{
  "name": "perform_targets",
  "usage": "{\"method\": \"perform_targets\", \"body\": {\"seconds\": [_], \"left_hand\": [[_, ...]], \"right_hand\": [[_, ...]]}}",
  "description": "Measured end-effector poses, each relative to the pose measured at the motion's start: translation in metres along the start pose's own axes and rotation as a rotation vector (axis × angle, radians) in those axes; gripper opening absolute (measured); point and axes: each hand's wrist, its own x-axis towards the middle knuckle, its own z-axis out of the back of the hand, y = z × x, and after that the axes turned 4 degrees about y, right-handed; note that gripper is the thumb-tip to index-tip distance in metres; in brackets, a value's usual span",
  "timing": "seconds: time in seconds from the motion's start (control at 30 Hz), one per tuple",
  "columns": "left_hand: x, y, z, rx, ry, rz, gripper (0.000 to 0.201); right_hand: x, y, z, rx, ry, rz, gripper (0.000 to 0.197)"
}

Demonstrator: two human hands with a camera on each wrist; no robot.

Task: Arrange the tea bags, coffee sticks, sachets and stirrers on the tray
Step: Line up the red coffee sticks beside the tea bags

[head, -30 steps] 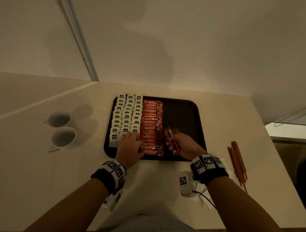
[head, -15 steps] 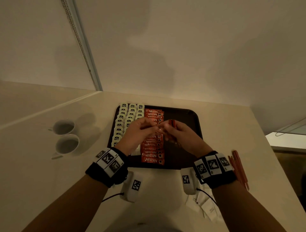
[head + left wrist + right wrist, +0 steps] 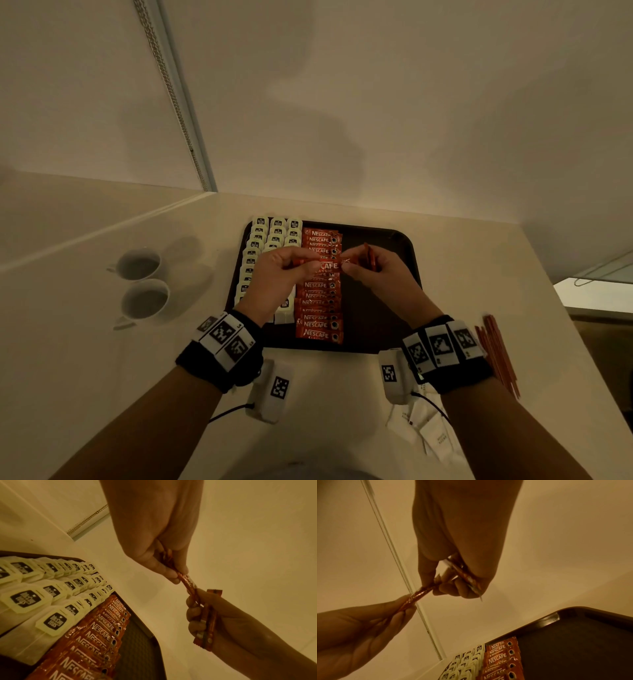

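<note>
orange coffee stick – one, left hand grip | right hand – several

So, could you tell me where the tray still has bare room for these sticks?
The tray is bare in its right half, between the Nescafe column and its right rim. The left half is crowded with tea bags; both hands hover mid-tray.

Two hands meet above a dark tray on a pale counter; the left hand and right hand each pinch one end of a single red coffee stick — the right also grips a small bundle of sticks; below lie rows of tea bags and Nescafé sticks; two cups stand left — stirrers right.
</note>
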Motion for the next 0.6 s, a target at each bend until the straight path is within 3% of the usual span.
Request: {"method": "perform_targets", "body": {"seconds": [0.17, 0.27, 0.4, 0.53, 0.6], "left_hand": [[-0.001, 0.005, 0.001, 0.111, 0.107, -0.003, 0.019], [-0.003, 0.012, -0.001, 0.2, 0.095, -0.024, 0.02], [-0.004, 0.013, 0.001, 0.195, 0.146, 0.009, 0.021], [-0.003, 0.01, 0.012, 0.087, 0.147, 0.114, 0.021], [-0.003, 0.011, 0.016, 0.118, 0.135, 0.106, 0.018]], "right_hand": [[0.0, -0.008, -0.005, -0.126, 0.004, 0.021, 0.009], [-0.002, -0.014, -0.012, -0.158, 0.025, 0.023, 0.013], [-0.003, -0.016, -0.012, -0.191, -0.021, 0.088, 0.008], [-0.002, -0.02, 0.001, -0.215, -0.068, 0.032, 0.009], [-0.003, -0.022, 0.003, -0.287, -0.006, 0.003, 0.011]]}}
